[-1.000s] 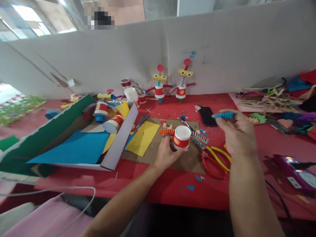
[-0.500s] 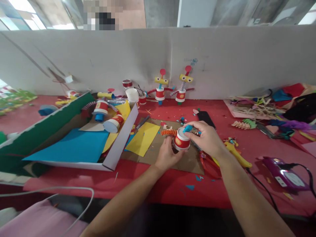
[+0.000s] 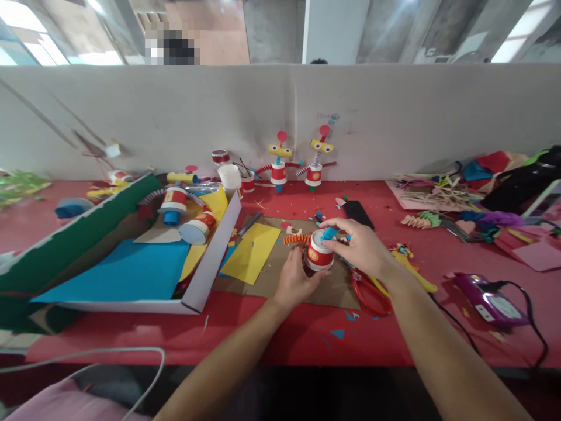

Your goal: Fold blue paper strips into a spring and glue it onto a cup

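My left hand (image 3: 298, 275) is wrapped round the lower side of a red and white paper cup (image 3: 319, 257), which stands bottom-up above a brown cardboard sheet (image 3: 280, 280). An orange folded paper strip (image 3: 297, 240) sticks out from the cup's left side. Between the thumb and fingers of my right hand (image 3: 355, 242) is a small blue folded paper piece (image 3: 328, 234), held at the cup's white top. Whether it is stuck to the cup I cannot tell. Red-handled scissors (image 3: 370, 295) lie just right of the cup, partly under my right wrist.
At left, a box (image 3: 205, 263) holds blue paper (image 3: 118, 272) and cup figures. Two finished-looking cup robots (image 3: 279, 172) stand by the grey partition (image 3: 197, 111). A yellow glue gun (image 3: 414, 272), a purple power device (image 3: 491, 301) with cable and a black phone-like slab (image 3: 358, 214) lie rightward.
The camera view has shifted slightly, moving the scene down and left. The blue piece now sits lower and closer against the cup's top. Both hands keep their holds.
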Demonstrator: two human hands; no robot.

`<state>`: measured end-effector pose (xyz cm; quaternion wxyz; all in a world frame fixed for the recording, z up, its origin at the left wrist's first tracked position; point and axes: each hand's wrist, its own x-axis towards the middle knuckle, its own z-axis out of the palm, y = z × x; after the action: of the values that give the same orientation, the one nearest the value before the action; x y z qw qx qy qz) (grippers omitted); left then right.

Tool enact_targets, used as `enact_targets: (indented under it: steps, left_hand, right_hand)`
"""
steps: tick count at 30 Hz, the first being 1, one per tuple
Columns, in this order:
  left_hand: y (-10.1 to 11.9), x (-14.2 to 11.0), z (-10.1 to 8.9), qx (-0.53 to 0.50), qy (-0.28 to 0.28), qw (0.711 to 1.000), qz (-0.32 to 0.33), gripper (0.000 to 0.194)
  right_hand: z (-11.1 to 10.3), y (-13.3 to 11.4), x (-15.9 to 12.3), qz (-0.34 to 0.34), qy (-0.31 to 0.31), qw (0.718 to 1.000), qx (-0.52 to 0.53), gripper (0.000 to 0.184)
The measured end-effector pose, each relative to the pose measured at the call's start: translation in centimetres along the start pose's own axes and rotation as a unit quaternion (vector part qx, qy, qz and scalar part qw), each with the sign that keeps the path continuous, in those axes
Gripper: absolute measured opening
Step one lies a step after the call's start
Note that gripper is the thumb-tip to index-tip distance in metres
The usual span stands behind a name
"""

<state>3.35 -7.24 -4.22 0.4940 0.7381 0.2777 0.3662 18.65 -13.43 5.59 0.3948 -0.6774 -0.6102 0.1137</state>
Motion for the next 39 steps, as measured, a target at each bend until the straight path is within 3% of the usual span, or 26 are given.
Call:
enact_targets:
  steps: [5, 13, 15, 17, 19, 21, 25, 30, 33, 35, 37, 39]
  left_hand:
    - [0.2, -0.3, -0.1, 0.036, -0.002, 0.999, 0.019, 0.071]
    - [0.9, -0.8, -0.5, 0.087, -0.010, 0.996, -0.020, 0.076]
    - [1.3, -1.8, -0.9, 0.124, -0.001, 0.992, -0.016, 0.073]
    - [2.2, -2.8, -1.5, 0.167, 0.035, 0.985, -0.011, 0.056]
    - [3.7, -3.3, -2.3, 0.191, 0.077, 0.978, 0.020, 0.033]
    - [5.7, -3.0, -3.0, 0.194, 0.097, 0.971, 0.096, 0.024]
    - [9.0, -1.1, -3.8, 0.203, 0.060, 0.950, 0.229, 0.052]
    - [9.4, -1.0, -3.2, 0.146, -0.009, 0.959, 0.243, 0.048]
    - [8.7, -1.6, -3.0, 0.097, 0.010, 0.976, 0.197, 0.042]
    - [8.5, -1.8, -3.3, 0.016, 0.050, 0.991, 0.122, 0.038]
    - [8.5, -1.8, -3.8, -0.106, 0.088, 0.990, 0.033, 0.037]
    - [8.5, -1.8, -4.4, -0.232, 0.103, 0.967, -0.034, 0.035]
  right_hand:
    - [-0.7, 0.6, -0.8, -0.024, 0.016, 0.999, 0.044, 0.040]
    - [-1.4, 1.0, -1.6, -0.026, 0.028, 0.999, 0.016, 0.038]
    - [-1.0, 0.7, -1.5, -0.033, 0.030, 0.999, 0.008, 0.036]
    - [-0.7, 0.4, -1.2, -0.036, 0.032, 0.999, 0.002, 0.031]
    - [-0.6, -0.1, -0.9, -0.037, 0.042, 0.998, -0.003, 0.024]
    - [-0.9, -0.9, -0.9, -0.040, 0.063, 0.997, -0.003, 0.022]
    - [-1.3, -3.4, -2.1, -0.064, 0.083, 0.994, 0.021, 0.022]
    - [-0.7, -5.2, -5.0, -0.085, 0.064, 0.993, 0.048, 0.020]
    - [-1.4, -3.3, -6.5, -0.045, 0.048, 0.995, 0.076, 0.029]
    - [-2.8, -0.3, -7.4, 0.027, 0.085, 0.995, 0.033, 0.033]
    - [-4.5, 3.4, -8.3, 0.129, 0.122, 0.979, -0.096, 0.031]
    - [-5.9, 7.2, -9.2, 0.230, 0.062, 0.925, -0.295, 0.031]
